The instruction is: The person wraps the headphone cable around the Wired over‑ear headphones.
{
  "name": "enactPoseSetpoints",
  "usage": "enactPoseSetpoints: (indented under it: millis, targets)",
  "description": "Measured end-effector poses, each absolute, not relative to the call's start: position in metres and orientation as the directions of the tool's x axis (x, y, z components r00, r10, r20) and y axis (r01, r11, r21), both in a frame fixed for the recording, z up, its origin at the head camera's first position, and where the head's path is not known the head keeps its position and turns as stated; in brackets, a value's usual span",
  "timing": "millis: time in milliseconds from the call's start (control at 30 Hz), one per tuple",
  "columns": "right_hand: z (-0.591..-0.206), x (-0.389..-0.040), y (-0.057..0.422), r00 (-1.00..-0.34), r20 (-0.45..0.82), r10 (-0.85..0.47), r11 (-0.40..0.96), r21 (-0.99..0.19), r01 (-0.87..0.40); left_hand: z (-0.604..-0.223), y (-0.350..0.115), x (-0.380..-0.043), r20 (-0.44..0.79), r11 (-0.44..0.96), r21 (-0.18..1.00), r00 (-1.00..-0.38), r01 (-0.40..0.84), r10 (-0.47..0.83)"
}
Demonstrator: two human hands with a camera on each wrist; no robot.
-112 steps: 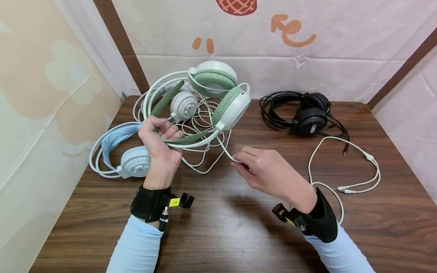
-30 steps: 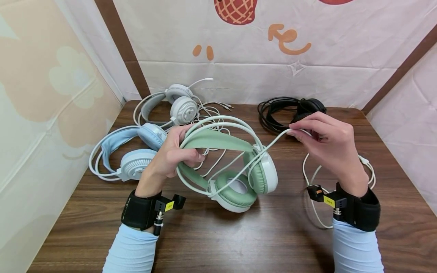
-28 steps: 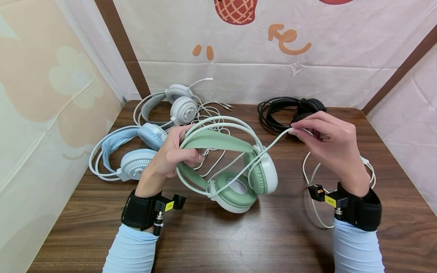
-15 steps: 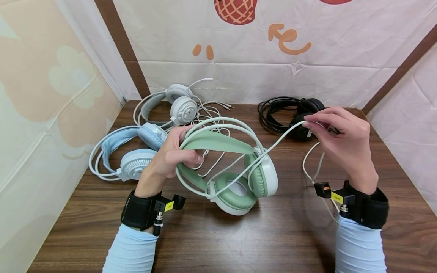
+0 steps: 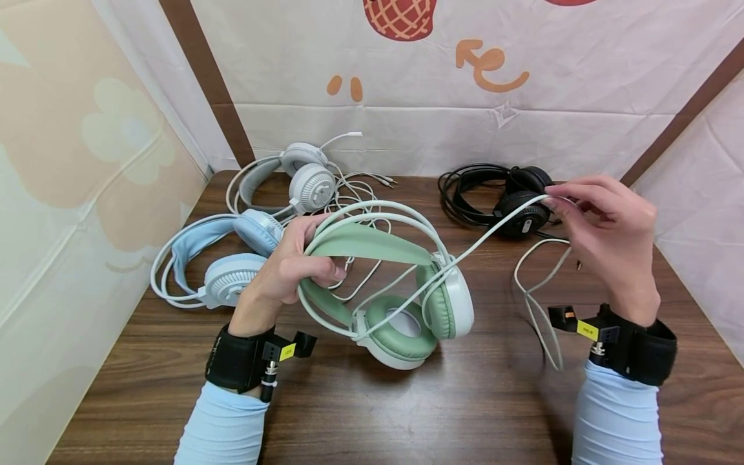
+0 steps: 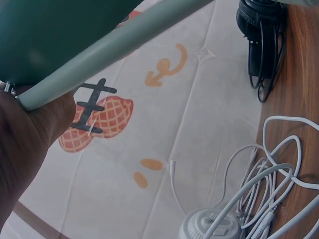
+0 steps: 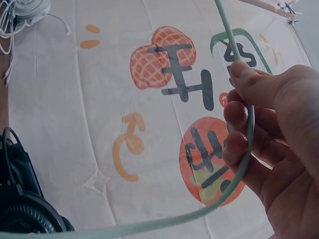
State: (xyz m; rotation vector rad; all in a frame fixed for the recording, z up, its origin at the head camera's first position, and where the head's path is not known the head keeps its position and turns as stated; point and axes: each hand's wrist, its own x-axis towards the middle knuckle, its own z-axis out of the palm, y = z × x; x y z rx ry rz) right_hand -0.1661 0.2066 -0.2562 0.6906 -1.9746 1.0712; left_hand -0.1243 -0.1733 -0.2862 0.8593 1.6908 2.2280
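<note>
My left hand [image 5: 287, 268] grips the headband of green and white headphones [image 5: 372, 242], held up over the table with the ear cups toward the right. In the left wrist view the pale headband [image 6: 119, 47] passes across that hand. Off to the right, my right hand [image 5: 616, 242] pinches the headphones' pale cable [image 5: 494, 226] between thumb and fingers. The cable stretches from the ear cups to these fingertips, and a loose loop of it hangs below the hand. In the right wrist view the cable [image 7: 249, 129] curves past the right hand [image 7: 279, 129].
Light blue headphones [image 5: 232, 278] lie at the left. Grey-white headphones [image 5: 314, 187] with a microphone and tangled white cables [image 5: 354, 190] sit behind them. Black headphones [image 5: 520, 203] with a coiled cable rest at the back right. A printed cloth [image 5: 418, 84] backs the wooden table [image 5: 407, 420].
The green and white headphones have come down and turned, ear cups now lower and rightward. My right hand has moved right and up, drawing the cable out. The left hand barely moved in the last second.
</note>
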Motion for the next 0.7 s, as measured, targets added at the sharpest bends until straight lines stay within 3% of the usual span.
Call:
enactPoseSetpoints:
  millis: [200,400,700]
  targets:
    - [-0.255,-0.166,0.214,-0.574,0.818,-0.035,0.475,-0.492,-0.729,-0.287,-0.175,-0.125,0.332,-0.352,0.922,-0.791,0.159,0.513]
    - [-0.262,-0.174,0.226,-0.581,0.814,-0.005,0.468,-0.512,-0.721,-0.290,-0.175,-0.126,0.410,-0.516,0.852,-0.731,0.093,0.545]
    - [-0.278,-0.190,0.227,-0.615,0.781,-0.112,0.448,-0.513,-0.732,-0.290,-0.171,-0.127,0.479,-0.686,0.728,-0.705,-0.015,0.523]
